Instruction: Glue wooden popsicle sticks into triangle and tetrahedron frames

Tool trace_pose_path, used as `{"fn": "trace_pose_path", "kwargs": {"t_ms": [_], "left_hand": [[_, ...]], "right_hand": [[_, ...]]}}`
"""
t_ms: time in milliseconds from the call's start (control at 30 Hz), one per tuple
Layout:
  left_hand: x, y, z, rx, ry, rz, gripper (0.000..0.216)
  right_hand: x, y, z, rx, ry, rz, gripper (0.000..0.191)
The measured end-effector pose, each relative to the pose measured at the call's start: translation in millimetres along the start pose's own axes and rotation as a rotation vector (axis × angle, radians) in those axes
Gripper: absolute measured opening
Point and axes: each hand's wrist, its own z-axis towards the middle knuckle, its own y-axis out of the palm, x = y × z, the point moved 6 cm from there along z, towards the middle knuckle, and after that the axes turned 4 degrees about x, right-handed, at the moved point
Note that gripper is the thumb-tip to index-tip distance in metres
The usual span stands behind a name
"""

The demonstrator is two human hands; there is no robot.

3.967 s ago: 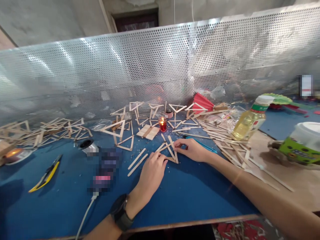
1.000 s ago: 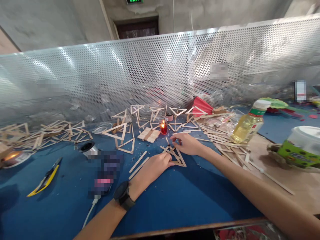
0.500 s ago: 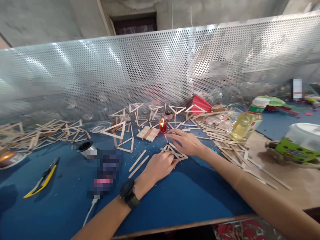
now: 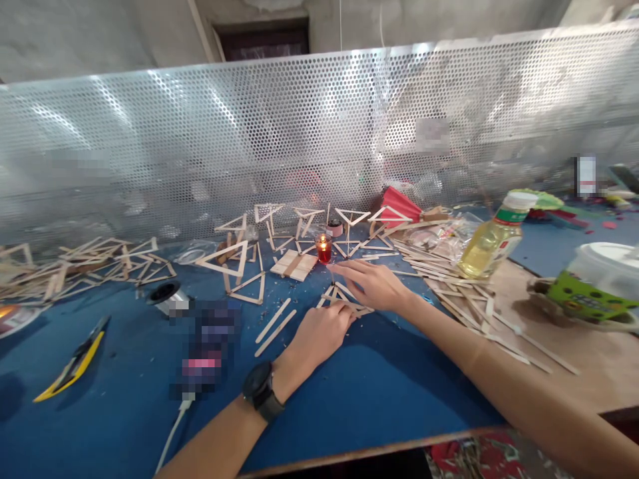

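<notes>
A star-like frame of glued wooden craft sticks (image 4: 335, 295) lies on the blue table (image 4: 379, 392) in the middle. My left hand (image 4: 317, 334), with a black watch on the wrist, rests on the frame's near edge with fingers curled down onto the sticks. My right hand (image 4: 372, 284) lies over the frame's right side, fingers stretched out flat towards a small lit red candle (image 4: 324, 247). Two loose sticks (image 4: 274, 322) lie just left of my left hand.
Several stick triangles (image 4: 225, 259) and a heap of sticks (image 4: 439, 266) crowd the back along a perforated metal screen (image 4: 299, 133). An oil bottle (image 4: 492, 236) and a green-labelled tub (image 4: 594, 286) stand right. A yellow knife (image 4: 70, 367) and a cable (image 4: 172, 432) lie left.
Over four seconds my right hand went from pinching the frame's top to lying flat and reaching towards the candle. The frame was turned a little. My left hand stayed on its near edge.
</notes>
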Motion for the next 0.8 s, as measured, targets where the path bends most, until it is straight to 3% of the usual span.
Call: {"fn": "trace_pose_path", "kwargs": {"t_ms": [467, 800], "left_hand": [[9, -4, 2, -0.012, 0.094, 0.01, 0.03], [-3, -4, -3, 0.012, -0.08, -0.153, 0.027]], "right_hand": [[2, 1, -1, 0.021, 0.063, 0.028, 0.05], [4, 0, -4, 0.011, 0.066, 0.022, 0.05]]}}
